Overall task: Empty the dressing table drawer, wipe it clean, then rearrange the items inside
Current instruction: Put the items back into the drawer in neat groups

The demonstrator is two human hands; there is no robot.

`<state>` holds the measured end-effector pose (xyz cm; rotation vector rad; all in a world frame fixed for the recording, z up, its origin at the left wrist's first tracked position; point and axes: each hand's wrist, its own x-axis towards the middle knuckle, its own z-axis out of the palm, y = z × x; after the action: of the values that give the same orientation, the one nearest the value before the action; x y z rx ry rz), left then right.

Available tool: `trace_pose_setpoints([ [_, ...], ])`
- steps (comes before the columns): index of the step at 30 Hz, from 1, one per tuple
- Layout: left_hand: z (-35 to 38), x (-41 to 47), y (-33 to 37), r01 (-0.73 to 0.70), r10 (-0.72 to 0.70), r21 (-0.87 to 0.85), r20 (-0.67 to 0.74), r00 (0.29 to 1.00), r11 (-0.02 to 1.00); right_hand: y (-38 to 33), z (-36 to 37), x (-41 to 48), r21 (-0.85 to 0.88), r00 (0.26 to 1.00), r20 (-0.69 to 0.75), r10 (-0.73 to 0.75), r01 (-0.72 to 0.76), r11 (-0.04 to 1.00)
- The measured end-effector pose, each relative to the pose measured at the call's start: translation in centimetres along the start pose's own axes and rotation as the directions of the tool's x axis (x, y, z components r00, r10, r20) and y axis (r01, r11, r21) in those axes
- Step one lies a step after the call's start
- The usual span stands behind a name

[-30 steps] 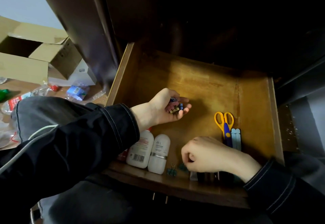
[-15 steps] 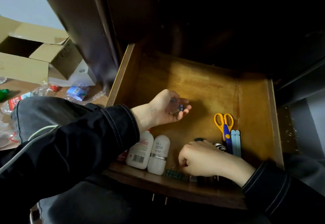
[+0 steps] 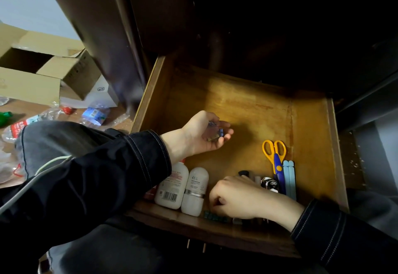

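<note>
Small clips (image 3: 215, 131) are cupped in the left hand (image 3: 200, 136) as stock over the drawer (image 3: 310, 144), while green clips (image 3: 215, 216) are lined along the front wall by the closed right hand (image 3: 234, 198), its contents unclear.

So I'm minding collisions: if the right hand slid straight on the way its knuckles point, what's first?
Likely the white bottle left of the right hand; depth is unclear.
</note>
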<state>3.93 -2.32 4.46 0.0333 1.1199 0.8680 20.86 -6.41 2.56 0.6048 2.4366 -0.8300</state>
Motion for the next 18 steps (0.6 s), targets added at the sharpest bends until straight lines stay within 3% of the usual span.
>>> trace_pose_setpoints([
  [4,0.0,0.0,-0.1,-0.004,0.004,-0.013,-0.016,1.000,1.000,0.2,-0.4,-0.2,0.053,1.000,-0.014,0.023,-0.022,0.998],
  [7,0.1,0.1,-0.1,0.001,-0.003,-0.030,-0.060,0.998,1.000,1.4,-2.3,-1.0,0.249,0.967,-0.197,0.160,-0.108,0.962],
  [9,0.1,0.1,-0.2,0.003,-0.008,-0.055,-0.083,0.997,0.998,2.4,-3.6,-1.7,0.370,0.877,-0.411,0.251,-0.092,0.924],
  [11,0.1,0.2,-0.3,0.020,-0.025,-0.069,-0.076,0.997,0.997,2.9,-4.3,-2.1,0.457,0.722,-0.618,0.311,0.009,0.889],
  [13,0.3,0.1,-0.6,0.052,-0.055,-0.077,-0.046,0.997,0.996,2.7,-4.6,-1.9,0.481,0.603,-0.731,0.320,0.121,0.869],
  [15,0.4,0.1,-0.9,0.071,-0.073,-0.061,-0.026,0.997,0.996,2.2,-4.6,-1.5,0.421,0.570,-0.777,0.268,0.154,0.894],
  [18,0.7,0.1,-1.1,0.096,-0.096,0.006,0.014,0.995,0.995,2.0,-4.6,-0.9,0.300,0.574,-0.790,0.215,0.056,0.952],
])
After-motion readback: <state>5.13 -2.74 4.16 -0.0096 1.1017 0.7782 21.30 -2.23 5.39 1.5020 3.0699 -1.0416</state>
